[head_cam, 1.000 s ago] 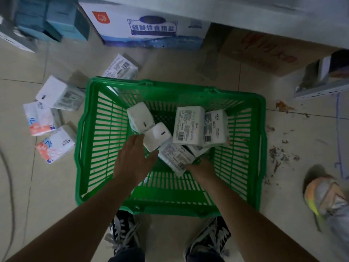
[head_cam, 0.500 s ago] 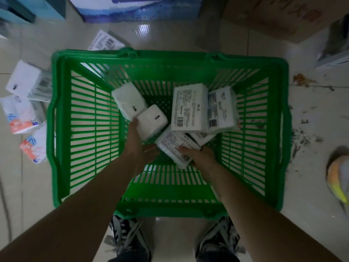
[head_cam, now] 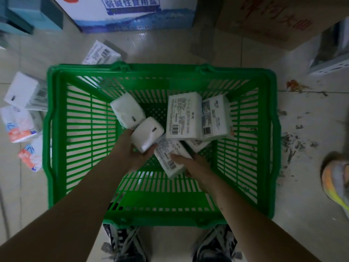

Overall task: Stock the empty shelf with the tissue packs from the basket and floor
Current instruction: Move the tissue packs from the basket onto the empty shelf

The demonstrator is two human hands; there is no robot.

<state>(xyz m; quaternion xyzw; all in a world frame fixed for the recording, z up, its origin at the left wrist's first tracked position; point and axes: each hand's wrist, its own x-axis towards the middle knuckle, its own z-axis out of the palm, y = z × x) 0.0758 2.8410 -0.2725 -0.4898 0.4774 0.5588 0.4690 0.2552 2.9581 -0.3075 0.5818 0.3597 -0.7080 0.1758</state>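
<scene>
A green plastic basket (head_cam: 56,129) stands on the tiled floor between my feet and holds several white tissue packs. My left hand (head_cam: 132,150) grips a small white pack (head_cam: 146,134) from below. My right hand (head_cam: 190,163) holds a printed pack (head_cam: 169,157) lying flat at the basket's middle. Another white pack (head_cam: 126,110) leans just behind the left one. Two larger printed packs (head_cam: 183,118) stand side by side at the back right. More tissue packs (head_cam: 24,93) lie on the floor left of the basket.
A blue-and-white carton (head_cam: 132,14) and a brown cardboard box (head_cam: 273,21) stand on the floor behind the basket. Teal boxes (head_cam: 28,14) sit at the top left. Another person's shoe (head_cam: 336,180) is at the right. Dirt marks the tiles on the right.
Both hands have closed further round their packs inside the basket. The view has shifted, so the basket looks nearer and the cartons behind it show again.
</scene>
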